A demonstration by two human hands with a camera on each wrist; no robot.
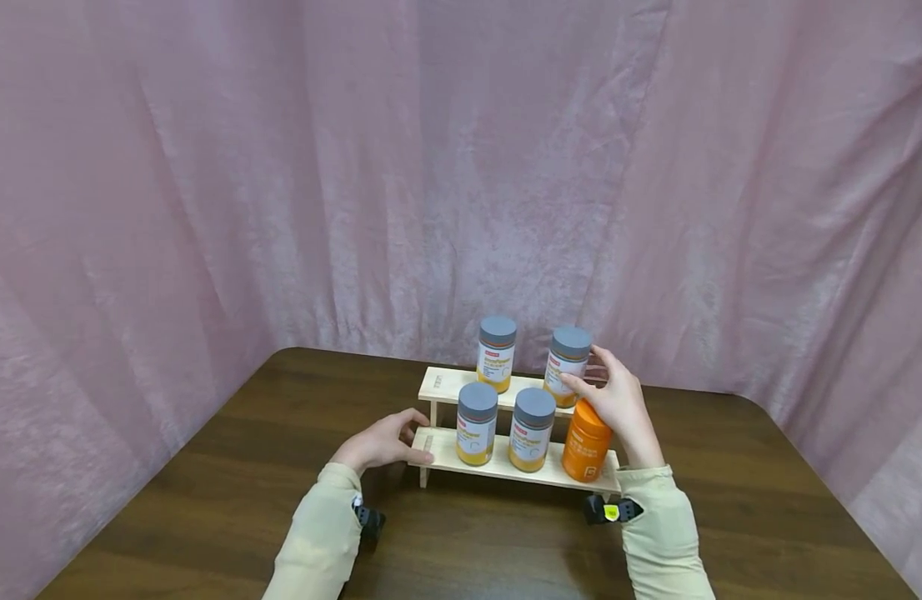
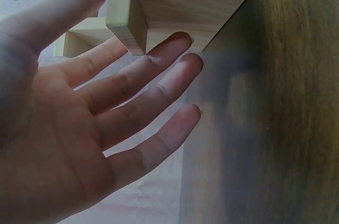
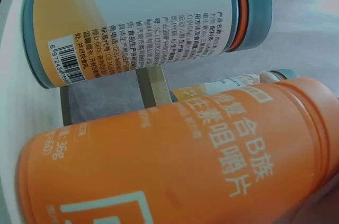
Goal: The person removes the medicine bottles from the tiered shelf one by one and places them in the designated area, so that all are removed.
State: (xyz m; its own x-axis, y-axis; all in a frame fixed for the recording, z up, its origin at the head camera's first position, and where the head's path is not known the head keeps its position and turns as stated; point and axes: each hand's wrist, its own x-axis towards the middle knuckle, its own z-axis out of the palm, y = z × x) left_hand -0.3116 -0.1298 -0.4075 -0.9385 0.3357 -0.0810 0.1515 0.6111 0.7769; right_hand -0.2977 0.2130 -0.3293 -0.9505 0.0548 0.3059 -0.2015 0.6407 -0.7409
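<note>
A pink curtain (image 1: 281, 167) backs a dark wooden desk (image 1: 243, 467) carrying a two-tier wooden shelf (image 1: 440, 385). The left hand (image 1: 382, 442) rests against the shelf's left end, fingers spread and straight, gripping nothing. Two grey-capped bottles (image 1: 477, 423) stand on the lower tier, with an orange bottle (image 1: 585, 446) at its right end. The right hand (image 1: 618, 400) curls round the right-hand upper-tier bottle (image 1: 568, 365); another upper bottle (image 1: 496, 353) stands to its left.
</note>
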